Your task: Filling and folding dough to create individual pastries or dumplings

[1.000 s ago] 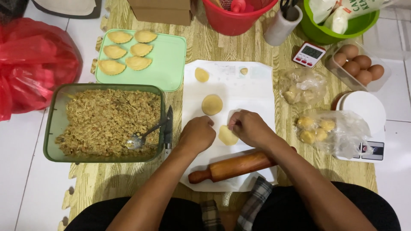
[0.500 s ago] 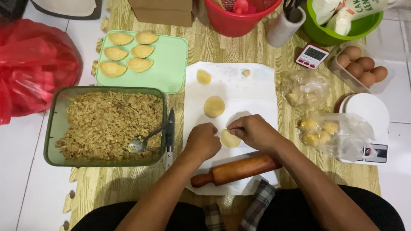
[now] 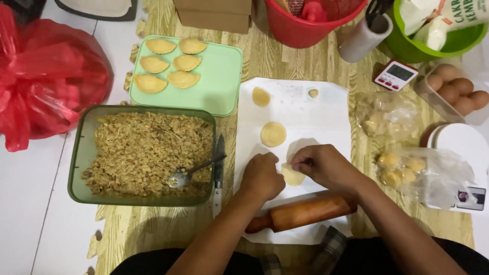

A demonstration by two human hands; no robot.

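Note:
My left hand (image 3: 262, 175) and my right hand (image 3: 320, 164) meet over a small flat piece of yellow dough (image 3: 294, 175) on a white sheet (image 3: 326, 117). Both hands pinch the dough's edges. Two more flat dough rounds (image 3: 273, 134) lie farther up the sheet, and a tiny bit of dough (image 3: 314, 93) sits near its far edge. A wooden rolling pin (image 3: 300, 214) lies across the sheet just below my hands.
A green container of brown crumbly filling (image 3: 145, 153) with a spoon (image 3: 188, 173) stands at left, a knife (image 3: 219, 173) beside it. Folded pastries rest on a green tray (image 3: 219, 81). Bagged dough balls (image 3: 407, 170), eggs (image 3: 453, 89), a timer (image 3: 396, 75), red bucket (image 3: 316, 23) and red bag (image 3: 46, 76) surround.
The view has shifted slightly. My hands stay on the dough piece, fingers working its edge; the rolling pin and other things have not moved.

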